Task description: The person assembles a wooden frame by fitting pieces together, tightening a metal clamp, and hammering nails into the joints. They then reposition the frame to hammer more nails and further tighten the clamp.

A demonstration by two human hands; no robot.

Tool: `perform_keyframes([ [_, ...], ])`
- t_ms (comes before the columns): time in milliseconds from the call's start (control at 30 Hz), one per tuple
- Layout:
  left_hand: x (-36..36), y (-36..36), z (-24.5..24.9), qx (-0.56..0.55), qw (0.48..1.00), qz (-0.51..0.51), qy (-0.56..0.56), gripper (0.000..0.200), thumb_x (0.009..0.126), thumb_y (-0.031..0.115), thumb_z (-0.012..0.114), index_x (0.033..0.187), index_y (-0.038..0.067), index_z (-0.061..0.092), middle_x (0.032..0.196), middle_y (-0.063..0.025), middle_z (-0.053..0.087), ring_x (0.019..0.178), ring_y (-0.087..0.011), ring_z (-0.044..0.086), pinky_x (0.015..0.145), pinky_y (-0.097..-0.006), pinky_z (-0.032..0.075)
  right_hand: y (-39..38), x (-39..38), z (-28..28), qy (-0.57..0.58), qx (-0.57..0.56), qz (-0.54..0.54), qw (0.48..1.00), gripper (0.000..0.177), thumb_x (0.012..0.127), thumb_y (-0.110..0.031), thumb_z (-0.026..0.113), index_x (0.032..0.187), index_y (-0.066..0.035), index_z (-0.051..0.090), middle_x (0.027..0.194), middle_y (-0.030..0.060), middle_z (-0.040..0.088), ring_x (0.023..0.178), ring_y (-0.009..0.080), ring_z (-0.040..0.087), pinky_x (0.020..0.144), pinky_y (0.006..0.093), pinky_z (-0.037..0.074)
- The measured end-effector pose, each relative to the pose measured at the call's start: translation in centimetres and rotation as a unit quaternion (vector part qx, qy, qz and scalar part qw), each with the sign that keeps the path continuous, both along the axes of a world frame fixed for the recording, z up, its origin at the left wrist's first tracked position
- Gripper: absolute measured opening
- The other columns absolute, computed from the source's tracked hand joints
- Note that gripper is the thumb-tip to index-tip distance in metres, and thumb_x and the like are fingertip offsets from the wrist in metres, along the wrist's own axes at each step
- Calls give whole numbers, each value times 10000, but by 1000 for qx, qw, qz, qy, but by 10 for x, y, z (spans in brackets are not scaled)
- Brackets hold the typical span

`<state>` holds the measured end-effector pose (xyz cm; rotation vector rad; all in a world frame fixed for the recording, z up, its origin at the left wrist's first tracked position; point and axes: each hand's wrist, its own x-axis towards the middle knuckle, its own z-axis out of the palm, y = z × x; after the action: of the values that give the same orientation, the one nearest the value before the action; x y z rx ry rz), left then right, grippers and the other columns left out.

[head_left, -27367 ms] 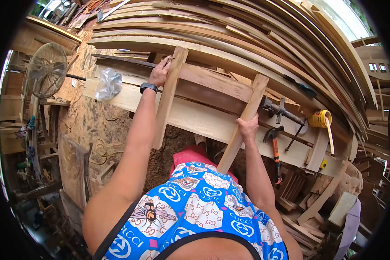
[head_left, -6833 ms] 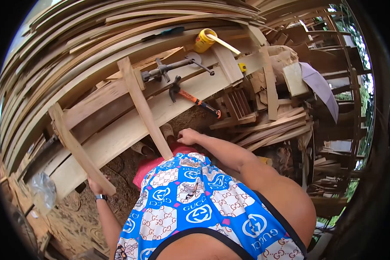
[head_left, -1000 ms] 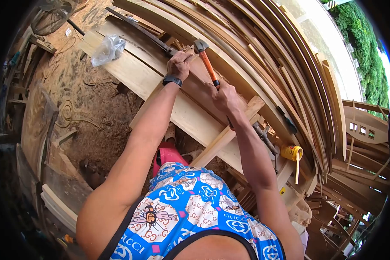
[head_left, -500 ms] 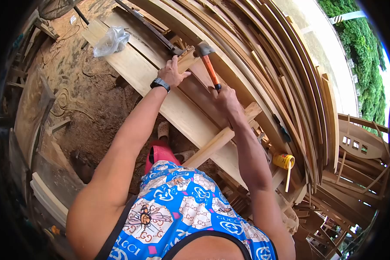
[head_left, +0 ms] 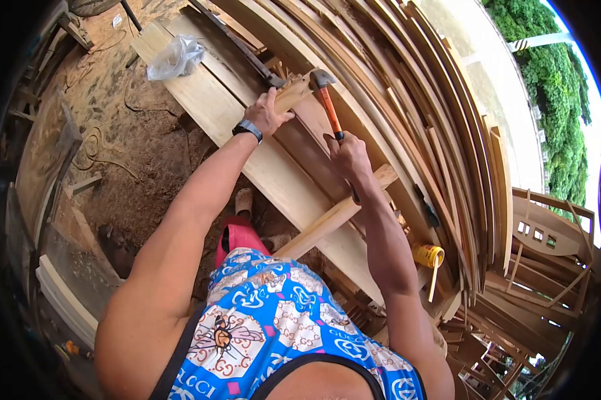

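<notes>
My right hand [head_left: 351,155] is wrapped round the lower end of a hammer [head_left: 330,112] with an orange and black handle. Its metal head lies at the far end of a short wooden block [head_left: 294,95], overlapping it in this view. With my left hand [head_left: 266,116], which has a watch on the wrist, I grip that block at its near end, thumb to the right. Beneath both hands run long planks [head_left: 274,175] laid side by side. A dark metal bar [head_left: 230,41] reaches down to the block from the upper left.
A crumpled plastic bag [head_left: 176,59] rests on the planks at upper left. One wooden bar [head_left: 320,227] crosses them below my right forearm. Stacked boards [head_left: 407,100] line the right side, with a yellow container [head_left: 427,255] nearby. Cable [head_left: 97,157] lies on the dusty ground.
The view has shifted slightly. Both hands keep their grips, and the hammer head stays close to the block's far end with only a small movement.
</notes>
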<state>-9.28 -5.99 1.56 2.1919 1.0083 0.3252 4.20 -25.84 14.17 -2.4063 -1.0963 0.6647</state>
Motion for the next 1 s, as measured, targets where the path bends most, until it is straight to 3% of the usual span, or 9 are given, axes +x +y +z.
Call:
perform_keyframes([
  [133, 1, 1, 3, -13, 1000, 13, 5, 929, 797, 532, 791, 1476, 41, 388, 1352, -225, 577, 1221, -398, 589, 985, -469, 518, 4, -35, 76, -7, 44, -47, 998, 368, 974, -346, 651, 877, 3, 585, 652, 212, 617, 604, 390, 638, 598, 473, 482],
  [233, -1, 0, -1, -2, 1000, 11, -9, 926, 796, 533, 791, 1474, 47, 388, 1346, -220, 582, 1201, -397, 602, 980, -469, 521, -3, -49, 70, -86, 305, 4, 949, 296, 970, -285, 677, 835, -52, 553, 581, 185, 543, 551, 394, 589, 548, 451, 457],
  [333, 1, 1, -6, 22, 1000, 13, -13, 917, 799, 530, 788, 1474, 56, 385, 1342, -222, 584, 1194, -397, 605, 974, -472, 523, -9, -39, 30, -53, 225, 6, 973, 304, 971, -307, 663, 855, -36, 589, 601, 198, 573, 584, 412, 613, 568, 472, 468],
  [367, 2, 3, -4, 1, 1000, 7, -3, 909, 801, 527, 787, 1470, 59, 387, 1344, -221, 584, 1199, -396, 602, 973, -475, 522, -6, -33, 31, -41, -6, -30, 999, 330, 973, -339, 644, 908, -16, 625, 640, 222, 607, 627, 421, 640, 598, 486, 480],
  [533, -1, -2, 1, -6, 1000, 15, -1, 895, 803, 524, 785, 1457, 55, 393, 1342, -220, 587, 1205, -398, 596, 974, -481, 520, -1, -34, 39, -50, 41, -43, 997, 376, 976, -361, 651, 869, -2, 616, 616, 212, 602, 577, 381, 638, 575, 473, 477],
  [633, -1, 1, -2, 3, 1000, 15, -13, 900, 803, 521, 786, 1458, 53, 384, 1339, -221, 588, 1207, -399, 594, 976, -481, 520, -10, -46, 37, -96, 295, 8, 950, 269, 972, -271, 659, 905, -14, 618, 664, 204, 642, 608, 388, 654, 592, 463, 496],
  [767, 0, 1, 4, -8, 1000, 3, -12, 896, 804, 501, 792, 1459, 51, 380, 1326, -226, 595, 1193, -404, 602, 978, -483, 519, -10, -14, -18, -110, 6, 24, 994, 311, 971, -314, 653, 914, -9, 634, 643, 190, 628, 607, 373, 652, 591, 451, 489],
  [933, -1, -1, -1, 13, 1000, 18, -20, 877, 805, 493, 795, 1446, 47, 395, 1296, -230, 611, 1169, -410, 616, 960, -485, 530, 2, -37, 36, -34, 51, -58, 996, 332, 973, -318, 650, 895, 4, 631, 642, 195, 628, 555, 358, 593, 566, 441, 471],
  [1000, -1, -1, -2, 23, 999, 19, -27, 871, 808, 491, 793, 1444, 53, 392, 1295, -230, 611, 1170, -408, 618, 953, -485, 533, -7, -51, 36, -49, 258, -36, 964, 337, 962, -324, 670, 889, 4, 642, 641, 201, 625, 562, 356, 614, 564, 430, 472],
])
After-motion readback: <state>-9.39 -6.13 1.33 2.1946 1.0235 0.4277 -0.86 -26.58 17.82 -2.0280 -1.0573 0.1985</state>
